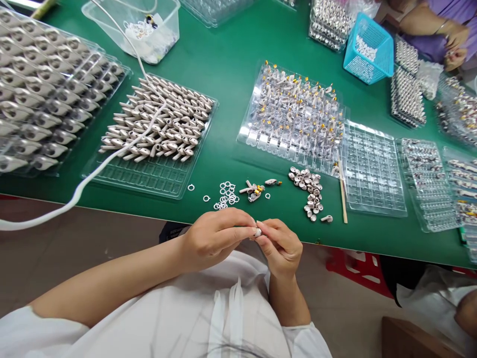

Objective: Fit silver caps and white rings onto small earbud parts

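One desk point(231, 59): green and crowded. Both hands work just off its near edge, at lower centre. I judge the pinch safer over the desk, where a dropped piece would stay in reach.
Two hands: the left hand point(214, 236) and right hand point(281, 248) meet fingertip to fingertip, both clenched on one tiny white part point(257, 231). Such a small piece probably needs light pressure, a steady left hand and small moves from the right fingers only.
Clear trays: four lie single across the middle.
- shell tray point(149, 174), centre left, heaped with white stem shells, too many to count
- tagged tray point(261, 141), centre, with yellow-tagged pieces
- grid tray point(372, 169), right of centre
- side tray point(428, 184), right
More sit in stacks at upper left and upper right, so I cannot tell the total.
Two containers: one clear tub point(100, 17) at the top left and one blue basket point(357, 64) at the top right.
One white cable point(112, 159): crosses the shell tray and runs off the left edge.
One wooden stick point(343, 191): beside the grid tray.
Caps point(311, 191): one loose pile, a couple of dozen or more, too heaped for an exact count.
Tagged pieces point(255, 190): two or three near the rings, partly overlapping.
Rings point(226, 194): one cluster of about a dozen, with three singles close by.
Co-worker's hands point(452, 47): two, at the upper right corner, well apart from the person's own.
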`<state>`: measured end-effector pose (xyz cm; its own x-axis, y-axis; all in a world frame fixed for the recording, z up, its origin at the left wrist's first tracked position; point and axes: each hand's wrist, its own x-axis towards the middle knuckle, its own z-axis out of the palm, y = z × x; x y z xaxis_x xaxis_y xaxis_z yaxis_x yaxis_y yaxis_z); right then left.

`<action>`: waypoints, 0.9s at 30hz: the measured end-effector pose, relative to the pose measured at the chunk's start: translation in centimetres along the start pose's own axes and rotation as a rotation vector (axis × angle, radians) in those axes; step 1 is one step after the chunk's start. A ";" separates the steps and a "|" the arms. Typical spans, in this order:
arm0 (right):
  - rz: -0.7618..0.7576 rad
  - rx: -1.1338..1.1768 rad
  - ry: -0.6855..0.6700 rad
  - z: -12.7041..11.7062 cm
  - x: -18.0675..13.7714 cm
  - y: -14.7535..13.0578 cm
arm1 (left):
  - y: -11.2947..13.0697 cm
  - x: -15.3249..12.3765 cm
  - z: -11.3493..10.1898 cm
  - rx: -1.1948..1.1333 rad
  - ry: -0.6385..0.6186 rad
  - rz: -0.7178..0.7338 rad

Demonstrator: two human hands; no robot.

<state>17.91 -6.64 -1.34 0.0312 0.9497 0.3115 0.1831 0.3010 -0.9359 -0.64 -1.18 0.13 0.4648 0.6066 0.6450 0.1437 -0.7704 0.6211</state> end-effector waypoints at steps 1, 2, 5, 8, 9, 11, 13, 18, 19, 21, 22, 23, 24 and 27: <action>-0.006 0.005 -0.006 0.0 0.0 0.0 | 0.0 0.0 0.0 0.001 0.001 0.001; -0.011 0.007 -0.012 0.0 0.1 0.0 | 0.0 0.0 0.0 0.003 0.003 0.000; -0.038 -0.026 -0.024 -0.1 0.2 -0.1 | 0.1 0.1 -0.1 0.023 -0.002 -0.013; -0.090 -0.096 -0.026 -0.1 0.3 -0.2 | 0.2 0.1 -0.2 0.043 -0.011 -0.029; -0.110 -0.116 -0.027 -0.1 0.3 -0.2 | 0.3 0.2 -0.2 0.045 -0.010 -0.030; -0.140 -0.147 -0.034 -0.2 0.2 -0.1 | 0.3 0.2 -0.2 0.047 -0.007 -0.025; -0.156 -0.161 -0.041 -0.2 0.2 -0.1 | 0.3 0.2 -0.2 0.051 -0.005 -0.019; -0.167 -0.163 -0.064 -0.3 0.3 -0.1 | 0.2 0.2 -0.2 0.016 -0.009 -0.035; -0.168 -0.159 -0.066 -0.3 0.3 -0.1 | 0.2 0.2 -0.2 0.008 -0.012 -0.041; -0.166 -0.148 -0.062 -0.3 0.3 -0.2 | 0.3 0.2 -0.1 0.011 -0.011 -0.045; -0.163 -0.146 -0.057 -0.2 0.3 -0.2 | 0.3 0.1 -0.1 0.018 -0.008 -0.046; -0.160 -0.149 -0.050 -0.2 0.4 -0.3 | 0.3 0.1 -0.1 0.024 -0.004 -0.047; -0.159 -0.156 -0.041 -0.1 0.4 -0.4 | 0.4 0.1 -0.1 0.030 0.000 -0.047; -0.161 -0.179 -0.015 0.1 0.4 -0.5 | 0.4 0.1 0.0 0.036 0.003 -0.041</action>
<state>17.78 -6.44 -0.79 -0.0269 0.8922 0.4508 0.3555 0.4300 -0.8299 -0.59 -1.39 0.44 0.4557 0.6383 0.6204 0.1942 -0.7515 0.6306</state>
